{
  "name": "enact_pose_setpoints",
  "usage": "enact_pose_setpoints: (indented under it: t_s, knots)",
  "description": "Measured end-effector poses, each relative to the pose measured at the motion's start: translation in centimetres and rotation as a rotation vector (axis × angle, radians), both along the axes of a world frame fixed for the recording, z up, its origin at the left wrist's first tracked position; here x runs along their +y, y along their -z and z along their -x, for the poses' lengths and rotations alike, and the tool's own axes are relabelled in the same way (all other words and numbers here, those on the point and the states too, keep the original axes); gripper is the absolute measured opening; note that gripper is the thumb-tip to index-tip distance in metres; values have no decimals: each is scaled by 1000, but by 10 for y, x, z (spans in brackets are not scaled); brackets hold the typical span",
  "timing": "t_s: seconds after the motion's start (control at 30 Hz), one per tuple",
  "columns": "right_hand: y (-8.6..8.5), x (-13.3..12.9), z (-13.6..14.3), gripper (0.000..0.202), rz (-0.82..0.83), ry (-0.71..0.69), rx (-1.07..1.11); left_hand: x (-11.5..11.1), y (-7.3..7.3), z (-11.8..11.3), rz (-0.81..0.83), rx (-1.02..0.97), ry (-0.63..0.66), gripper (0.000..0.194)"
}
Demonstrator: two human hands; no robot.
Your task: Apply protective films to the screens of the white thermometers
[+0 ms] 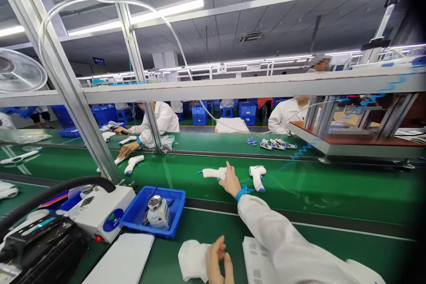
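Two bare hands are showing: the right hand point(232, 182) is touching the near end of a white gun-shaped device point(211, 173) on the green conveyor belt point(309, 191), its index finger standing straight and the others bending, though whether they are gripping is impossible to tell; the left hand point(218, 262) is hanging loosely half-open, holding nothing visible, beside a soft, rumpled white bundle point(193, 259) on the green worktop point(206, 230). A blue wristband point(244, 192) is circling the right wrist, and a second device point(257, 178), white plastic with blue trim, is lying just beyond that hand. Next to the sleeve, a white sheet point(254, 257) is bearing grey printed blocks too blurred to read, partly hidden by the arm. Further left, a blue plastic tray point(178, 213) is holding a metal-capped jar point(159, 213) whose label is staying illegible. Beside it, a boxy white unit point(96, 208) is carrying a round blue sticker point(114, 219) and fine dark lettering, neither legible. Across the belt, a co-worker's hand point(128, 148) is partly disappearing behind a metal post, while a distant blue sign point(99, 61) is showing pale characters too small to make out. The bottom edge is cutting off the left hand.
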State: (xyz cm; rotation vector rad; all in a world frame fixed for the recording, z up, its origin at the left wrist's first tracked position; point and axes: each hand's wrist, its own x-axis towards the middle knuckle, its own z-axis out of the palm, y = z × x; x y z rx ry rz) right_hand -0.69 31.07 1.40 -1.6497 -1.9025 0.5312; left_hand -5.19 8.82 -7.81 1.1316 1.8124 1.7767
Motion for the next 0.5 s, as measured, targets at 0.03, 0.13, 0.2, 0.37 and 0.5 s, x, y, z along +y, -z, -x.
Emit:
enact_pose_setpoints:
  t_s: [0.03, 0.13, 0.2, 0.37, 0.5]
  knots:
    - [1, -15, -10, 80, -33, -70, 3, -6, -12, 4, 1, 40, -28, 33]
    - [7, -67, -46, 91, -163, -306, 12, -22, -56, 18, -30, 205, -57, 36]
    - [12, -102, -70, 93, -292, -483, 8, -29, -88, 28, 13, 303, 33, 46]
    - [9, -167, -105, 75, -574, -763, -84, -32, -146, 38, 416, 308, 768, 52]
    - [-7, -192, -105, 56, -658, -709, -30, -42, -151, 19, 423, 33, 1001, 45]
